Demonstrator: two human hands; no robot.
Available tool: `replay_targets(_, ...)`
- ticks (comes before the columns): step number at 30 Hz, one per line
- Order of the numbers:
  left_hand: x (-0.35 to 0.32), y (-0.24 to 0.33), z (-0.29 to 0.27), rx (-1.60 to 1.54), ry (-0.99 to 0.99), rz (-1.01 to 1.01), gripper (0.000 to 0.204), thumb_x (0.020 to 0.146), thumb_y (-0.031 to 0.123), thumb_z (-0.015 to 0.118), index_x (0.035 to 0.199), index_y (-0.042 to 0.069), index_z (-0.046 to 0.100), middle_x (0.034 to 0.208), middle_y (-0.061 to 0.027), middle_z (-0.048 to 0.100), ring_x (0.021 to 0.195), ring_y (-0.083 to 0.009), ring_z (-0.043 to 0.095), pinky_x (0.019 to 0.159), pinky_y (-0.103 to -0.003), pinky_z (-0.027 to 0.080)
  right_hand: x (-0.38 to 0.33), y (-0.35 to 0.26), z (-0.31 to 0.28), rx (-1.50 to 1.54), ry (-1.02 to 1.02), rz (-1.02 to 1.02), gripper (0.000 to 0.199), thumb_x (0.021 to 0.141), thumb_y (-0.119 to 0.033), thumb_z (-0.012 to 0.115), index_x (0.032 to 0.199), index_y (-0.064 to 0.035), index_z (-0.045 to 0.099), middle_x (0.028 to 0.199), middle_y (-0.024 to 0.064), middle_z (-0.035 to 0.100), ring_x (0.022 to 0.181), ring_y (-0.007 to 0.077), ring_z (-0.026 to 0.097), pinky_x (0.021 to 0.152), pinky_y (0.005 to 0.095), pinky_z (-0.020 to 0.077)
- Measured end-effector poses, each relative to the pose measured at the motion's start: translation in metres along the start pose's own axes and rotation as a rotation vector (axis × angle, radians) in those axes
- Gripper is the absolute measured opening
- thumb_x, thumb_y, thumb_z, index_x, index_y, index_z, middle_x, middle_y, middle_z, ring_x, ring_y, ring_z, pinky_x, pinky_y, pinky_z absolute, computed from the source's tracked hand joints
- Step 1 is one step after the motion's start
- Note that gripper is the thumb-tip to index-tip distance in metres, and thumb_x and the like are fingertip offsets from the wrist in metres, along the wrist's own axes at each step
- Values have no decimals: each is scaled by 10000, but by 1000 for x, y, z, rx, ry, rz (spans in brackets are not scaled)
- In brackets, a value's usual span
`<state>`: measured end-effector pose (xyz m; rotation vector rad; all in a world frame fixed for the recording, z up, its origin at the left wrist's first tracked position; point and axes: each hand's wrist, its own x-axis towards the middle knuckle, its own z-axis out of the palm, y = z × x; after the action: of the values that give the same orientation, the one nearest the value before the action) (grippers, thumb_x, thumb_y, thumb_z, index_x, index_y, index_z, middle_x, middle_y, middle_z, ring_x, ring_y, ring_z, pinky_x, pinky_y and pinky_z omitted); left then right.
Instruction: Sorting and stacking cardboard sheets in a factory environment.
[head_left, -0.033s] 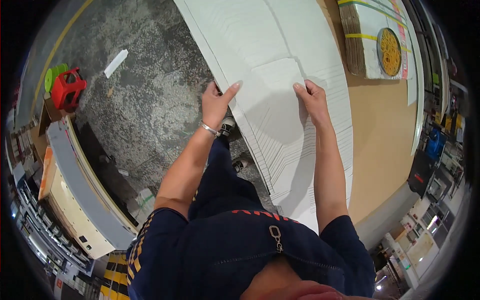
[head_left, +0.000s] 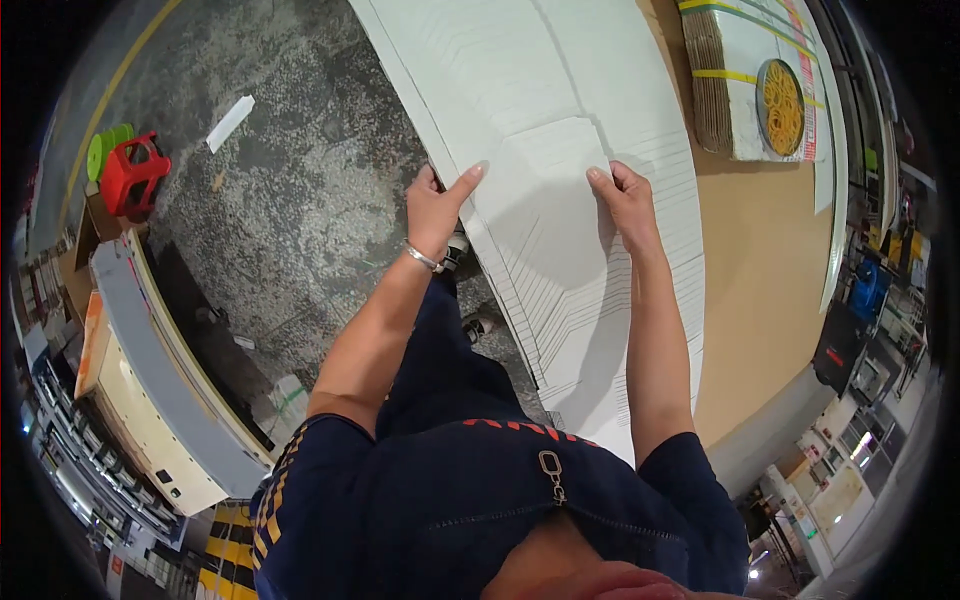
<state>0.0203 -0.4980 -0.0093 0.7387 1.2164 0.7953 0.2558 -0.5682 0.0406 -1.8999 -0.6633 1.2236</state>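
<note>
Left hand [head_left: 436,212] is pinching left edge of white cardboard [head_left: 548,225], thumb on top, fingers around edge; right hand [head_left: 630,205] is pinching opposite edge, fingers curled nearly closed. White cardboard is lying between hands, beside brown board [head_left: 765,300]. Red lettering [head_left: 485,424] is showing, partly hidden, on dark shirt [head_left: 450,490]; strapped bundle [head_left: 712,95] is bearing red print.

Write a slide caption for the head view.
Left hand and right hand on white sheets; to the right, a dish of yellow bands.
</note>
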Motion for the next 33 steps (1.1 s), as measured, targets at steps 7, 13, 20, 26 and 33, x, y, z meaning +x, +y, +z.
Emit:
replay_targets(7,9,-1,7,103,36,37,411,743,174,777,1003,-68,570,941,-138,661,826,-146,616,750,-277,492,8,5,-2,-36,-21,4,209,851,-194,648,902,9,650,728,-7,589,648,61,490,589,221,407)
replay_targets(13,8,2,9,66,-1,8,442,722,153,791,1021,-65,550,953,-141,656,834,-154,618,757,-284,495,7,0,-5,-85,-34,16,222,851,-209,654,873,11,638,707,-22,560,650,57,465,577,216,383)
replay_targets(20,8,-3,8,76,2,27,437,722,132,784,1031,-59,539,984,-149,648,870,-169,615,774,-289,490,-12,-1,-21,-206,28,54,200,850,-192,653,800,-1,618,681,-43,522,630,48,431,571,208,360)
replay_targets(26,9,-9,12,199,61,139,449,717,150,786,1021,-68,536,962,-154,650,868,-177,608,777,-310,483,-23,17,-17,-141,111,51,166,852,-180,654,805,-25,619,701,-48,535,642,40,430,583,202,352)
replay_targets(33,8,-9,13,211,43,177,436,748,130,759,1049,-77,522,979,-143,637,884,-168,594,788,-297,476,-23,27,-18,-67,123,69,166,846,-184,671,785,-41,613,687,-64,518,634,27,411,576,189,334)
